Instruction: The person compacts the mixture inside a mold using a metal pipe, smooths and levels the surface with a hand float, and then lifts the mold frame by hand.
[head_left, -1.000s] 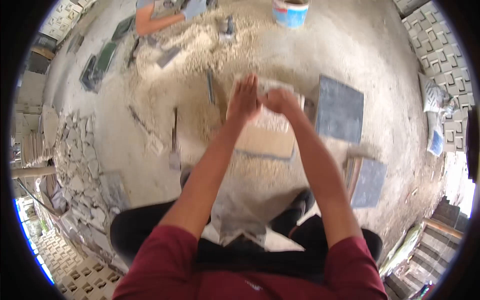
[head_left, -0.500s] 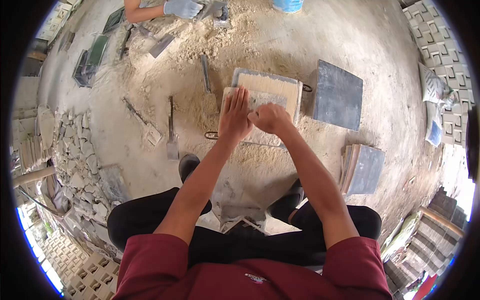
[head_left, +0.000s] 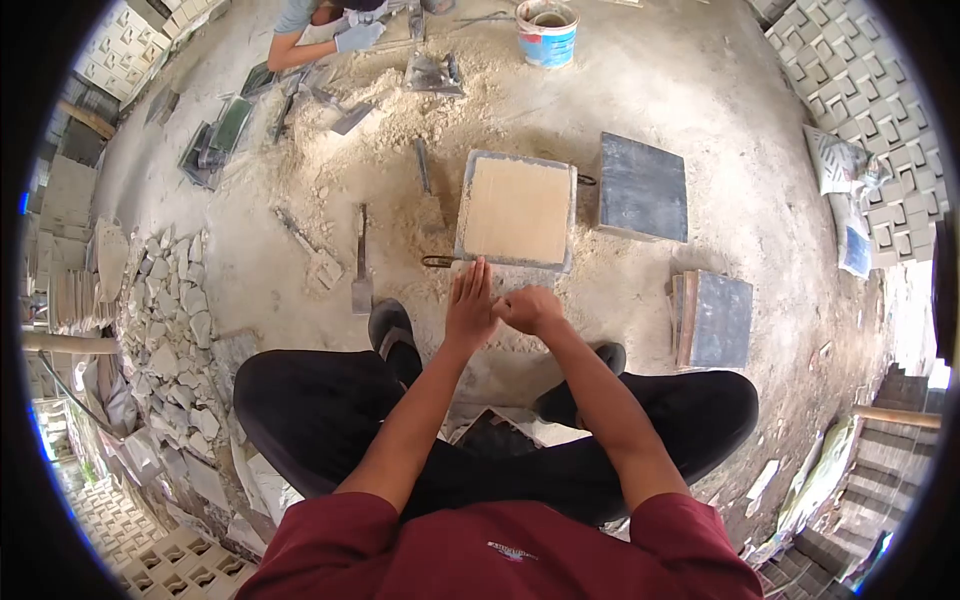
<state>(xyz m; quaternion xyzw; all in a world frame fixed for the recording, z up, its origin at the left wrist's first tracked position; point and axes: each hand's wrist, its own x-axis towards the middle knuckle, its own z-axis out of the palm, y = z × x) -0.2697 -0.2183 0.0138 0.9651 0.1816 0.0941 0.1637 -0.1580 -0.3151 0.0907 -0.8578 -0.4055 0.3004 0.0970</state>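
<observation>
A square mold (head_left: 516,210) with a dark rim lies on the floor, filled level with smooth tan material. Against its near edge is a pale flat board (head_left: 520,278), partly covered by my hands. My left hand (head_left: 470,305) lies flat on this board, fingers stretched out and pointing forward. Beside it, my right hand (head_left: 533,310) is closed in a fist over the board; what its fingers hold, if anything, is hidden. Wire loops stick out from the mold's left and right sides.
Dark square slabs (head_left: 643,187) stand right of the mold, with another stack (head_left: 715,320) nearer. Scrapers (head_left: 362,285) and loose powder (head_left: 350,150) lie left and ahead. A bucket (head_left: 546,40) stands at the top. A co-worker's gloved hand (head_left: 360,37) is at upper left, broken stones (head_left: 170,330) at far left.
Both hands and the pale board have moved toward me, off the mold's top to its near edge. The tan surface they covered is exposed. The view has shifted too.
</observation>
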